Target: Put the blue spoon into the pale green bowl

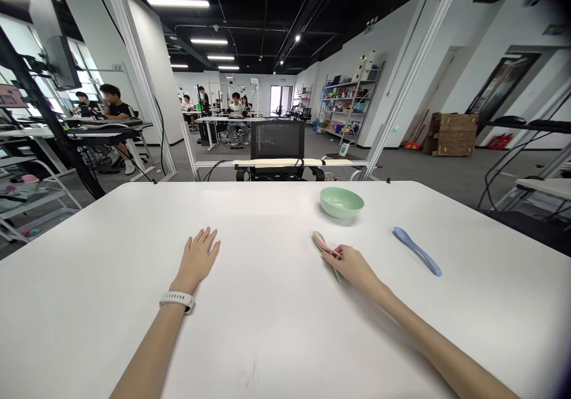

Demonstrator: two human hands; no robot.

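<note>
My right hand (350, 264) pinches the handle of a pink spoon (324, 245). Its bowl lies over the bowl of a green spoon (338, 276), whose handle end shows below my fingers. Whether I also grip the green spoon I cannot tell. Flat on the white table, palm down and fingers stretched, rests my left hand (199, 260), with nothing in it and a pale watch band at the wrist. Behind my right hand stands a green bowl (341, 203). To the right lies a blue spoon (417, 251), slanting toward me.
The white table (250, 327) ends at a far edge with a metal frame (209, 164) beyond it. A black office chair (277, 141) stands behind that edge. Farther off, several people sit at desks, and a shelf rack (350, 101) stands at the right wall.
</note>
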